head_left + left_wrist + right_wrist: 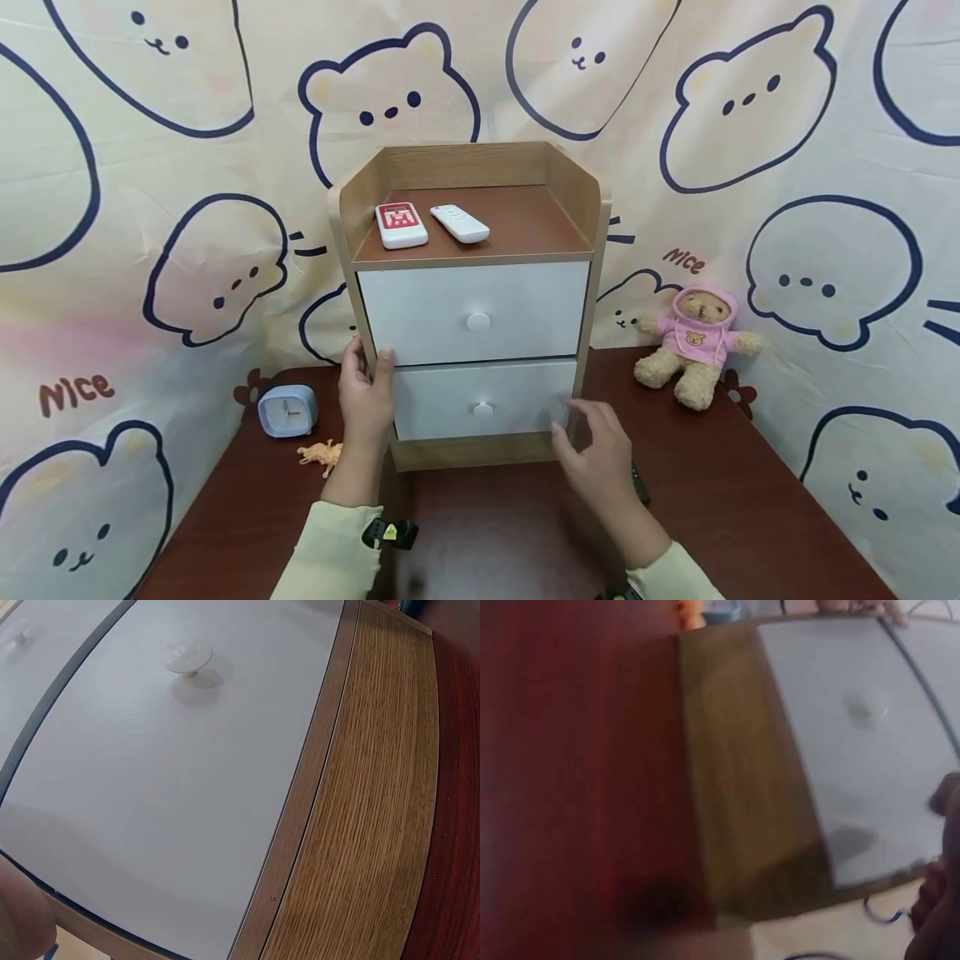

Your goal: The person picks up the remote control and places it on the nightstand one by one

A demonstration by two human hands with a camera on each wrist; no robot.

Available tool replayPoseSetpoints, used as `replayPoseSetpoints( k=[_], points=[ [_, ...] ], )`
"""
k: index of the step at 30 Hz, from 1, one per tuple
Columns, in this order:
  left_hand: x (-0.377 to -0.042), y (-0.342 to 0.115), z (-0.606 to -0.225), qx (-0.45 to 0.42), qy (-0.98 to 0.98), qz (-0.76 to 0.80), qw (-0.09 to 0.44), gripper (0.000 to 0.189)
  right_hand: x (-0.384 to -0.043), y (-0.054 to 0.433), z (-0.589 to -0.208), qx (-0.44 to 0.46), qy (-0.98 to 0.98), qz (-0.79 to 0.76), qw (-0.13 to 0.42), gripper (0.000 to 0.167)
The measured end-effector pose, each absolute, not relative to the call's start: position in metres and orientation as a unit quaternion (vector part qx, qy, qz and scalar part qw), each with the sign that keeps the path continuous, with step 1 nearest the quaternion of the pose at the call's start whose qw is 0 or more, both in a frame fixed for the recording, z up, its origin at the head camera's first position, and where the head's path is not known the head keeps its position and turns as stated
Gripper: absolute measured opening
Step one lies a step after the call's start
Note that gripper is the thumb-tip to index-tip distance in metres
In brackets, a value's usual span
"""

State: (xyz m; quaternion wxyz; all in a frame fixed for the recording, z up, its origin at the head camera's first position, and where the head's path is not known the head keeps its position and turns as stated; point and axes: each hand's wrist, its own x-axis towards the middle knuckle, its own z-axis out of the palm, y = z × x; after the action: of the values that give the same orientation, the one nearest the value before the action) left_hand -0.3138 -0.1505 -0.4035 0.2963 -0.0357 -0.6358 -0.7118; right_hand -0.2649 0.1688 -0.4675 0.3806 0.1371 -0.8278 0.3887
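A small wood-grain cabinet (480, 451) with an upper white drawer (420, 312) and a lower white drawer (435, 408) stands on the table, both drawers pushed in. My left hand (366, 404) holds the cabinet's left side, thumb at the front edge and fingers along the outer side. In the left wrist view, only a fingertip (24, 915) shows beside the lower drawer's round knob (187, 657) side. Near the lower right corner of the cabinet, my right hand (600, 462) is held with loosely bent fingers, thumb in front of the lower drawer.
On the cabinet's top shelf lie a red-and-white calculator (402, 226) and a white remote control (460, 224). A blue clock (288, 411) and a small orange figure (322, 454) sit at left. A teddy bear in a pink hoodie (697, 342) leans against the patterned cloth at right.
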Motion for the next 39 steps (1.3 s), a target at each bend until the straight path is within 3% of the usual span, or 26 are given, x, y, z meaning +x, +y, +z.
replayPoseSetpoints(
  k=[7,17,24,30,39],
  points=[
    [-0.312,-0.149,-0.402,-0.039,-0.635,-0.718,0.281,0.056,-0.255,0.208,-0.5,-0.037,-0.919,0.351,0.177,0.076],
    [-0.31,-0.148,-0.403,-0.036,-0.636,-0.719,0.278,0.055,-0.245,0.248,-0.52,-0.101,-0.943,0.307,0.077,0.096],
    [-0.312,-0.148,-0.403,-0.039,-0.635,-0.718,0.283,0.055,-0.245,0.263,-0.515,-0.106,-0.956,0.271,0.049,0.084],
    [-0.312,-0.149,-0.402,-0.041,-0.63,-0.721,0.285,0.054,-0.245,0.263,-0.517,-0.105,-0.959,0.253,0.072,0.065],
    [-0.311,-0.151,-0.403,-0.038,-0.635,-0.721,0.275,0.057,-0.247,0.262,-0.524,-0.117,-0.955,0.256,0.091,0.062]
  ],
)
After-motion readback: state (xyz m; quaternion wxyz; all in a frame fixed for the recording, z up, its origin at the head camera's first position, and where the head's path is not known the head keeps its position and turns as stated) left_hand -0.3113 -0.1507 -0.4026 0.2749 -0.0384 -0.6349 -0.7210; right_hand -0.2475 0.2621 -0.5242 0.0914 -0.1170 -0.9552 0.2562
